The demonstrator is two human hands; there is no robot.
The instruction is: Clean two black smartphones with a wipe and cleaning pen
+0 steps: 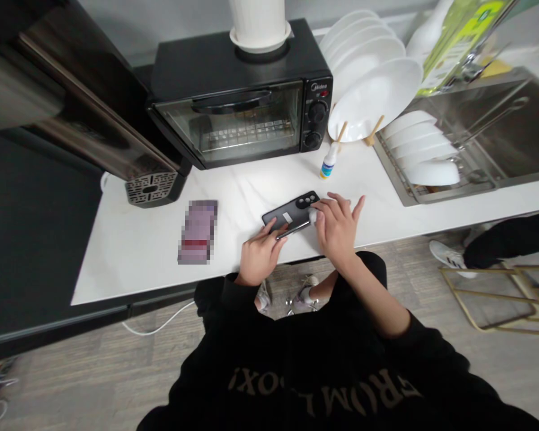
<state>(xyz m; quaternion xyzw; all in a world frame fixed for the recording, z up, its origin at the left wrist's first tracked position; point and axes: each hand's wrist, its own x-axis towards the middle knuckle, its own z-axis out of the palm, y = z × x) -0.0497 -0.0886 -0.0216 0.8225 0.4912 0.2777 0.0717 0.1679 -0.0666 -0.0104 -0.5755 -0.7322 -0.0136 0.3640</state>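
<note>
A dark grey phone [277,216] lies back up on the white counter, its round-cornered camera block at the upper right and a small white label on its back. My left hand [257,256] grips the phone's lower left end, thumb and fingers on its edge. Along the near side runs a thin shiny dark strip [295,230]; whether it is the phone's edge or a separate piece, I cannot tell. My right hand [339,230] pinches a small white wad [313,215] against the phone's right end, little finger stretched out. Behind it stands a small white bottle [328,163] with a blue and yellow label.
A pixelated purple phone-like item [197,232] lies to the left. At the back are a black toaster oven [247,108], a coffee-machine-like appliance [151,188] and racked white plates [372,99]. The steel sink [507,143] is at right, with another person's leg [507,239] below.
</note>
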